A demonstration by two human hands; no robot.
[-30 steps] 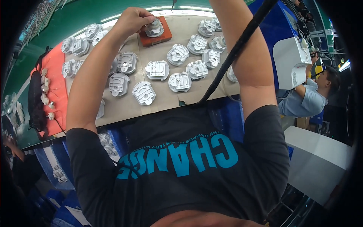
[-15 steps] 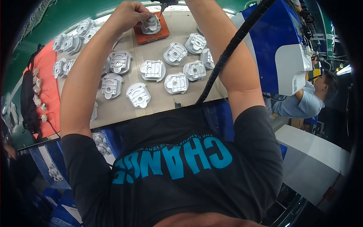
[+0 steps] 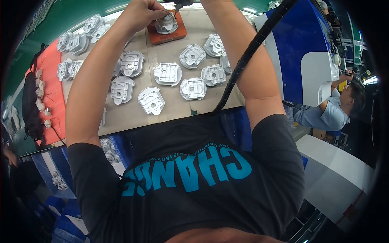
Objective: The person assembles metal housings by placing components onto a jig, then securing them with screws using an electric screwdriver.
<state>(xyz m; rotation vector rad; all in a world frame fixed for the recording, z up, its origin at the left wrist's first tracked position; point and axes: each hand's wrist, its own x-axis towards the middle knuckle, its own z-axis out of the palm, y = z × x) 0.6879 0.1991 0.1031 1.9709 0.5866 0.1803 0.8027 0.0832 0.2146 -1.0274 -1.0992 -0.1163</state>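
My left hand (image 3: 142, 15) is closed in a pinch over a round white plastic housing (image 3: 166, 26) on an orange block (image 3: 174, 35) at the far side of the table. What lies between its fingertips is too small to make out; a thin dark line runs close by them. Just right of that housing, the tip of a dark tool (image 3: 177, 6) points down from the upper edge. My right forearm (image 3: 239, 52) reaches up past the top of the picture, and the hand is outside it. Several similar white housings (image 3: 167, 73) lie between my arms.
A black ribbed hose (image 3: 247, 56) crosses my right forearm. Beside it stands a blue and white machine (image 3: 291, 52), with another person (image 3: 334, 109) beyond. More housings (image 3: 77, 43) lie to the left, near a red mat (image 3: 52, 101) with small white parts and a black bag (image 3: 30, 105).
The view has shifted slightly, so the table and housings appear a little further right. My left hand stays pinched at the housing on the orange block.
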